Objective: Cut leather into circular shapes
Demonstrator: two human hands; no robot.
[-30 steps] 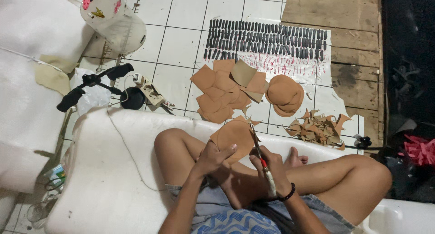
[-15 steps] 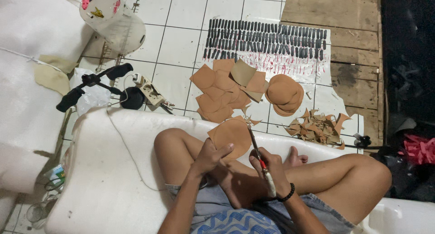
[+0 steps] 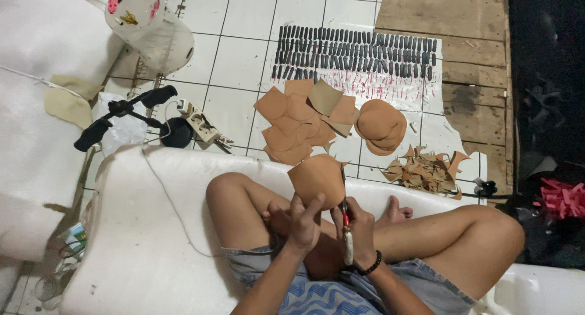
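Observation:
I sit cross-legged on a white cushion [image 3: 140, 229]. My left hand [image 3: 301, 220] holds a brown leather-like piece [image 3: 317, 178] by its lower edge; the piece has a rounded outline. My right hand [image 3: 356, 226] grips scissors [image 3: 345, 226] with red and pale handles, blades pointing up along the right edge of the piece. Both hands are close together above my lap.
On the tiled floor lie a pile of brown square pieces [image 3: 304, 117], a stack of round brown pieces [image 3: 379, 121], brown offcuts [image 3: 426, 168], rows of dark small parts [image 3: 353, 53] on white paper, a black stand [image 3: 122, 110] and a power strip [image 3: 201, 126]. Wooden boards [image 3: 469, 46] lie on the right.
The brown piece has turned in my left hand and looks rounder now. The scissors have shifted slightly along its right edge.

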